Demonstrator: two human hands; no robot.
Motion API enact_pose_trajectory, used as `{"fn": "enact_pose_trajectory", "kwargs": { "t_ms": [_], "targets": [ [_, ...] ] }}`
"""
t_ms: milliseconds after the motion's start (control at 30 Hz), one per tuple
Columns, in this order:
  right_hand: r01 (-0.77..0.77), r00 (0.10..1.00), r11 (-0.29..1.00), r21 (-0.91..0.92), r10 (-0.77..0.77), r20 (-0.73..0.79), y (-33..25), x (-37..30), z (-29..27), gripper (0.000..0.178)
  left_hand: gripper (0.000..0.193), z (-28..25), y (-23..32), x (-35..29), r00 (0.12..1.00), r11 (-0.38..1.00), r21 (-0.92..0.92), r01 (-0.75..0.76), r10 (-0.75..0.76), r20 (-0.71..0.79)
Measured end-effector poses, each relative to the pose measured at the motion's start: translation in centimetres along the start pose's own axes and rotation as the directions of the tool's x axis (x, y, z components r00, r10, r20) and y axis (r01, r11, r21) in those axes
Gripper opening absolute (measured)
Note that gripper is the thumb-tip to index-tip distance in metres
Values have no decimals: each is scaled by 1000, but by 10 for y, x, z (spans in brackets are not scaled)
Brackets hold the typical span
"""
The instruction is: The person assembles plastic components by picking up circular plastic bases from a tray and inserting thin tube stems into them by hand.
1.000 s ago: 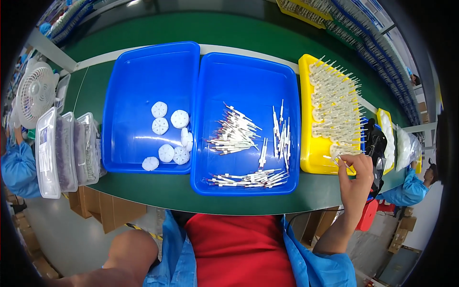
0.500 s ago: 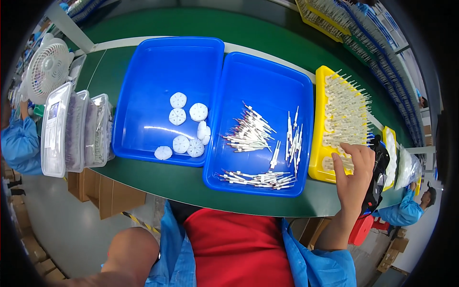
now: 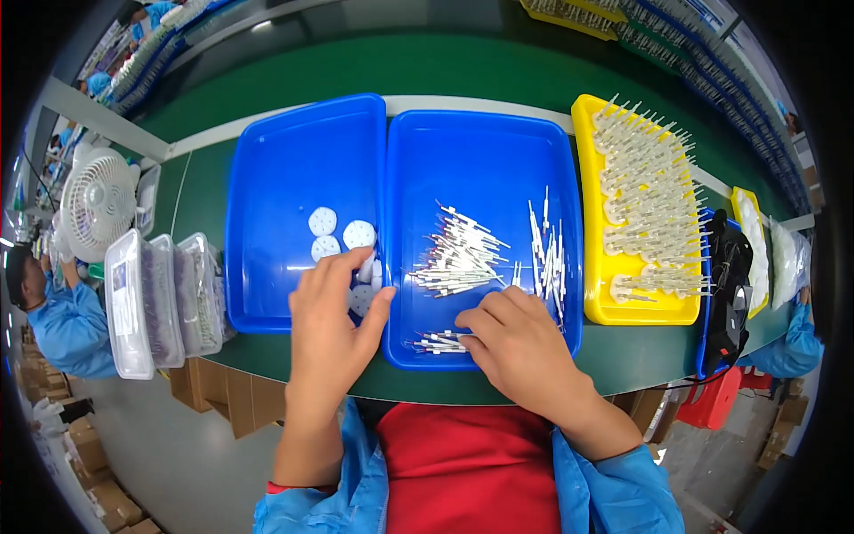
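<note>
Over the near right part of the left blue tray (image 3: 258, 307), my left hand (image 3: 334, 325) is open, thumb and fingers apart around several round white discs. One disc (image 3: 361, 298) shows between them; others are partly covered. My right hand (image 3: 525, 347) is over the near side of the right blue tray (image 3: 480, 133). Its fingers are curled in at a row of thin white sticks (image 3: 439, 342) with dark tips; what they grip is hidden. Farther back in that tray lie a larger heap of sticks (image 3: 458, 254) and a narrower bunch (image 3: 549, 258).
On the right, a yellow tray (image 3: 605, 307) holds discs fitted with upright sticks. Beyond it are a black bundle (image 3: 731, 267) and another yellow tray (image 3: 756, 209). Clear plastic boxes (image 3: 129, 303) and a white fan (image 3: 100, 205) stand at left. Co-workers in blue sit on both sides.
My right hand has moved left from the yellow tray to the sticks in the right blue tray. My left hand has come up from the lower left onto the discs.
</note>
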State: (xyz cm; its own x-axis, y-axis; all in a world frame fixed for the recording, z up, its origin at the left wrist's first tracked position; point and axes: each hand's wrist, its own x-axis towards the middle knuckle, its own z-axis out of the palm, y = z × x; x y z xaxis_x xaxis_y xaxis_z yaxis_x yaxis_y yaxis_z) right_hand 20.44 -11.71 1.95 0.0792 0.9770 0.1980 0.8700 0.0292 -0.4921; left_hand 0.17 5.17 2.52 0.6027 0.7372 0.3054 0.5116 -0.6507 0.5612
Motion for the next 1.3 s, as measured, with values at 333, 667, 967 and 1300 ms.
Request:
{"fn": "enact_pose_trajectory", "kwargs": {
  "t_ms": [333, 667, 967, 1300],
  "targets": [
    [-47, 999, 999, 23, 48, -11, 1, 2, 3, 14, 26, -3, -17, -3, 995, 964, -246, 103, -104, 11],
    [-64, 986, 939, 338, 112, -124, -7, 10, 3, 16, 26, -4, -10, -5, 989, 938, -342, 63, -103, -103],
    [-60, 976, 849, 525, 161, -150, -19, 14, 3, 18, 31, 21, 24, -30, 969, 525, -820, 229, -206, 138],
    [-81, 976, 864, 497, 169, -136, -15, 9, -3, 16, 22, 21, 26, -28, 976, 529, -821, 214, -145, 161]
  ]
}}
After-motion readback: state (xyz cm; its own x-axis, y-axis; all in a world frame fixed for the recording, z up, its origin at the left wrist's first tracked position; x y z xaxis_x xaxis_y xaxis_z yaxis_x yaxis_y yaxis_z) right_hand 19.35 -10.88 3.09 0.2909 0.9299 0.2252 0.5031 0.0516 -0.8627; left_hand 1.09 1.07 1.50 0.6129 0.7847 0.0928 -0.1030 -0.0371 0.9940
